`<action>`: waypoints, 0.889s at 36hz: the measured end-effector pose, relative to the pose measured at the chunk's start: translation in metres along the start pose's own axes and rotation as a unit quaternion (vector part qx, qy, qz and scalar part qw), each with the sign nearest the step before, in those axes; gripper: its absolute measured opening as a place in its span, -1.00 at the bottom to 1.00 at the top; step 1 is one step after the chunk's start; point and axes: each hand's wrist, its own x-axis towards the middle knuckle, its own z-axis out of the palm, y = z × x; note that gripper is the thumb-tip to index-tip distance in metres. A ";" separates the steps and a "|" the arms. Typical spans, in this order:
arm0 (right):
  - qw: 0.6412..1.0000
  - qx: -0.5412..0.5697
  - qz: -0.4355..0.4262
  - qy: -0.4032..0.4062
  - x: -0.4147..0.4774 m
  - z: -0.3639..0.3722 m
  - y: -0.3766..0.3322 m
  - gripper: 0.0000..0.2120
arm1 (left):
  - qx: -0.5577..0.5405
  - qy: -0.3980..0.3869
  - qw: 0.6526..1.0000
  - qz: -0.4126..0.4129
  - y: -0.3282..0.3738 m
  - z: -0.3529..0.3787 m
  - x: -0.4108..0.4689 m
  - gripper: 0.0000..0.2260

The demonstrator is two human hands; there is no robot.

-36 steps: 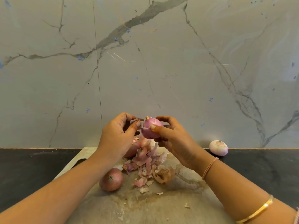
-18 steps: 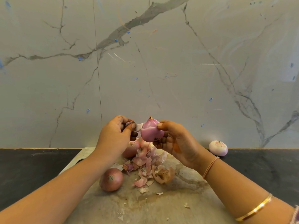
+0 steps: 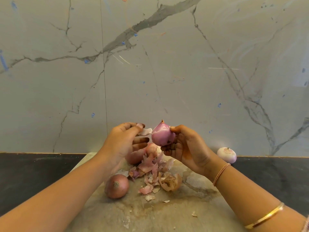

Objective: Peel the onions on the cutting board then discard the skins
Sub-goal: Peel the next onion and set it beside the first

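So, only the one head view to go on. Step-wise this looks like mid-peel. The right hand [image 3: 189,148] grips a purple onion [image 3: 163,134] in the air over the far end of the cutting board [image 3: 167,215], thumb on its upper side and curled fingers cupping it from below. The left hand [image 3: 120,144] sits just beside it, thumb and forefinger pinching a pale strip of skin [image 3: 146,131] that seems to hang off the onion's left side. Its other fingers are loosely spread and hold nothing.

The onion looks mostly bare and glossy, so I'd guess this is one of the last bits. Next move, I reckon: pull the strip away until it tears free while the right hand holds firm, drop it, then turn the onion to check for leftovers.

Below the hands, a pile of skins [image 3: 155,171] lies on the board, so the discarding part isn't done yet, and no bin shows. An unpeeled onion [image 3: 117,186] sits on the board near the left forearm. Two more onions [image 3: 152,149] are half hidden behind the hands; can't tell how peeled they are. A pale peeled onion [image 3: 226,155] rests on the dark counter [image 3: 33,173], off the board to the right.
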 end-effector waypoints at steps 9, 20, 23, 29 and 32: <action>0.998 -0.030 -0.025 -0.043 -0.002 0.009 0.002 -0.44 | -0.018 -0.039 0.999 -0.008 -0.003 0.004 -0.001 -0.82; 0.927 -0.291 -0.225 0.075 -0.004 0.024 0.007 -0.48 | 0.139 0.048 0.981 0.130 -0.007 0.005 -0.002 -0.88; 0.890 -0.353 -0.268 0.102 -0.004 0.024 0.006 -0.56 | 0.135 0.050 0.981 0.128 -0.008 0.005 -0.001 -0.89; 0.893 -0.348 -0.271 0.089 -0.005 0.018 0.002 -0.66 | 0.179 0.026 0.970 0.164 -0.011 0.005 -0.001 -0.92; 0.914 -0.311 -0.249 0.072 -0.005 0.016 0.001 -0.73 | 0.197 0.043 0.962 0.184 -0.009 0.003 0.001 -0.89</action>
